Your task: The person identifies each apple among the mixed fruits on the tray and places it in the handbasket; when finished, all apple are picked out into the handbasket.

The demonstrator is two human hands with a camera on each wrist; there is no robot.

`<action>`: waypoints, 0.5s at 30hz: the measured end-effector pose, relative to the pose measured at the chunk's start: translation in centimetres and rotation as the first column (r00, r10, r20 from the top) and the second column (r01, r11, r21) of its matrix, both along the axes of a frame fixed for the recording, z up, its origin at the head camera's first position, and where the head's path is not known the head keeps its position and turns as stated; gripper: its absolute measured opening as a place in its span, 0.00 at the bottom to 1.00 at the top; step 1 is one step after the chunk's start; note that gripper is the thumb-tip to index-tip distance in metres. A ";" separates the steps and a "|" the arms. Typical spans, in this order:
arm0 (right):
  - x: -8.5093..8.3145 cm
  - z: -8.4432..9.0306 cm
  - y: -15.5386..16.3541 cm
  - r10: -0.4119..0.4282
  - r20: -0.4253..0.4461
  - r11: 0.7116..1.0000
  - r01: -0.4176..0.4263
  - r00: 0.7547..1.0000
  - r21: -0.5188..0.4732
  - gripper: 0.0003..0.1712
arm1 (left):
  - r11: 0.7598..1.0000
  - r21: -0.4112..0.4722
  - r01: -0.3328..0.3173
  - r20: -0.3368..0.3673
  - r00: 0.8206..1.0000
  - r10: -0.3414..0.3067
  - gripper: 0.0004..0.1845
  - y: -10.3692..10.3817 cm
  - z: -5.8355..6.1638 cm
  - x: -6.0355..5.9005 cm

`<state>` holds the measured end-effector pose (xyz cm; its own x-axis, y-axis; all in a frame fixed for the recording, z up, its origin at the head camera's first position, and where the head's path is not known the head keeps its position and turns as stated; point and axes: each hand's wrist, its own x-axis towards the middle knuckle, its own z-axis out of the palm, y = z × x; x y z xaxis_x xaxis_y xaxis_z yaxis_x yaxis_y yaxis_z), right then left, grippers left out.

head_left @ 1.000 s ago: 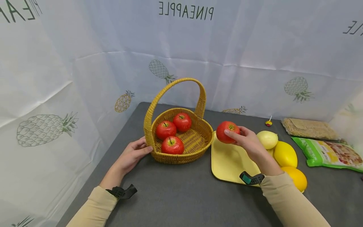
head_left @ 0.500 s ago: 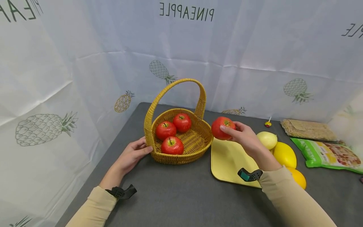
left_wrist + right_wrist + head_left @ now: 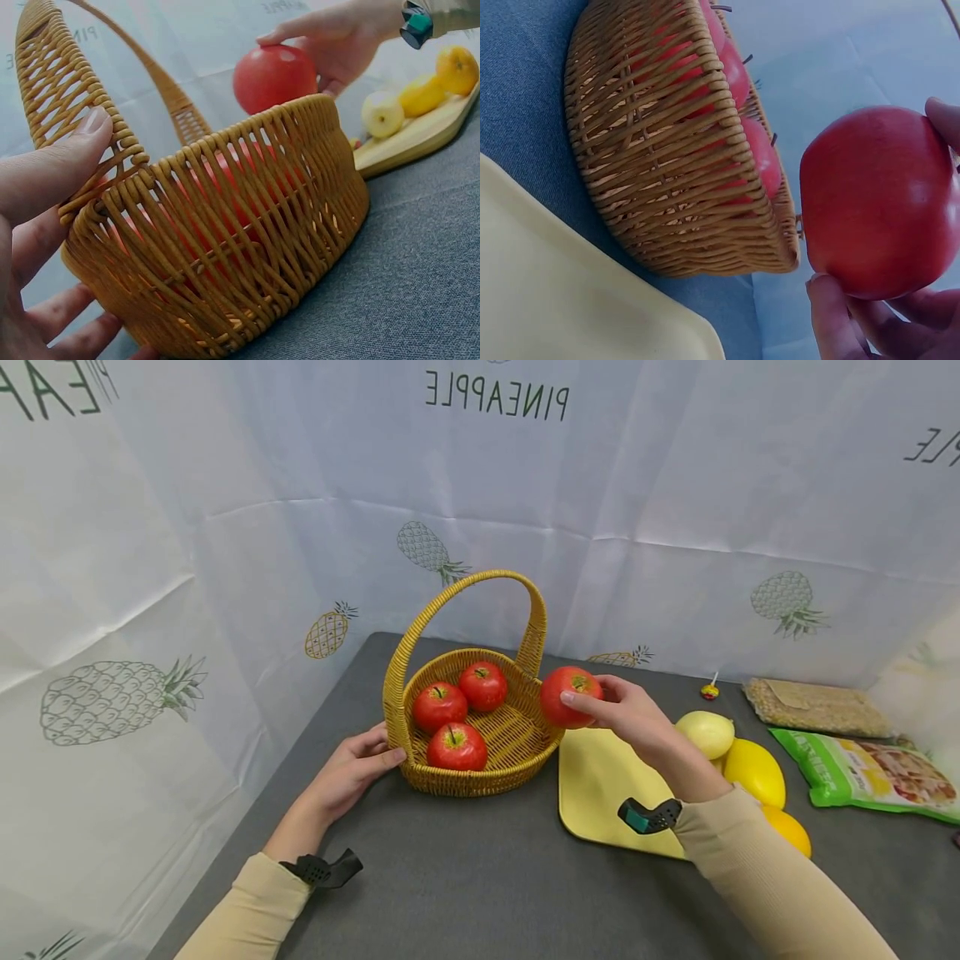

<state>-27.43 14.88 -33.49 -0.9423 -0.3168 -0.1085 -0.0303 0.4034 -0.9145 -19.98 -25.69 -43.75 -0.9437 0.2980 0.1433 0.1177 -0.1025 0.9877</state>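
A red apple (image 3: 567, 697) is gripped in my right hand (image 3: 633, 720), thumb on its near side and fingers round the far side. It hangs over the right rim of a yellow wicker basket (image 3: 480, 781), with its underside above the rim in the left wrist view. Inside the basket, three more red apples (image 3: 457, 747) sit toward the left. My left hand (image 3: 352, 772) holds the basket at the foot of its handle; the thumb (image 3: 86, 131) lies on the weave and the fingers are against the outer wall.
Right of the basket lies a yellow tray (image 3: 600, 793) bearing a pale yellow fruit (image 3: 705, 734), a lemon (image 3: 754, 773) and an orange fruit (image 3: 787, 833). Farther right are a lollipop (image 3: 709, 690), a bag of grains (image 3: 817, 707) and a green food packet (image 3: 862, 774). A pineapple-print curtain stands behind.
My right hand has carried the apple left, from above the tray's corner to over the basket's right rim, rising slightly. The left hand and the basket have stayed put.
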 end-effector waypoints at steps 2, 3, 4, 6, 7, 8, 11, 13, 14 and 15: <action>-0.1 0.0 -0.3 0.016 -0.007 1.000 -0.016 1.000 0.008 0.41 | 1.000 0.000 0.001 0.002 1.000 -0.001 0.24 0.0 0.0 0.0; -0.1 0.0 -0.4 0.022 -0.010 1.000 -0.022 1.000 0.012 0.41 | 1.000 0.001 0.002 0.002 1.000 -0.002 0.24 -0.1 0.0 0.0; -0.1 0.0 -0.5 0.029 -0.013 0.999 -0.028 1.000 0.015 0.41 | 1.000 0.002 0.002 0.003 1.000 -0.002 0.23 -0.1 -0.1 0.0; -0.2 0.0 -0.7 0.038 -0.018 0.999 -0.038 0.999 0.020 0.40 | 1.000 0.005 0.001 0.002 1.000 -0.001 0.22 -0.1 -0.1 0.0; -0.2 -0.1 -0.8 0.041 -0.019 0.999 -0.041 0.999 0.022 0.40 | 1.000 0.007 0.001 0.001 1.000 -0.001 0.21 -0.1 -0.1 0.0; -0.2 -0.1 -0.8 0.043 -0.020 0.999 -0.043 0.999 0.020 0.40 | 1.000 0.010 0.003 -0.002 1.000 -0.003 0.21 -0.1 -0.1 0.0; -0.2 -0.2 -1.0 0.053 -0.031 0.998 -0.053 0.998 0.025 0.40 | 1.000 0.010 0.004 -0.009 1.000 -0.004 0.23 0.0 -0.1 -0.1; -0.2 -0.3 -1.1 0.065 -0.043 0.997 -0.064 0.997 0.036 0.40 | 1.000 0.008 0.004 -0.012 1.000 -0.004 0.24 0.0 -0.1 -0.1; -0.2 -0.3 -1.2 0.073 -0.052 0.996 -0.070 0.996 0.048 0.40 | 1.000 0.007 0.005 -0.014 1.000 -0.005 0.24 0.0 -0.2 -0.1; -0.2 -0.3 -1.3 0.083 -0.061 0.995 -0.079 0.995 0.061 0.40 | 1.000 0.006 0.002 -0.013 1.000 -0.002 0.24 0.0 -0.2 -0.2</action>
<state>-27.66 13.55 -33.77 -0.9194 -0.3871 -0.0701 -0.1221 0.4504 -0.8845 -20.14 -25.71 -43.94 -0.9411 0.2993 0.1575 0.1303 -0.1089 0.9855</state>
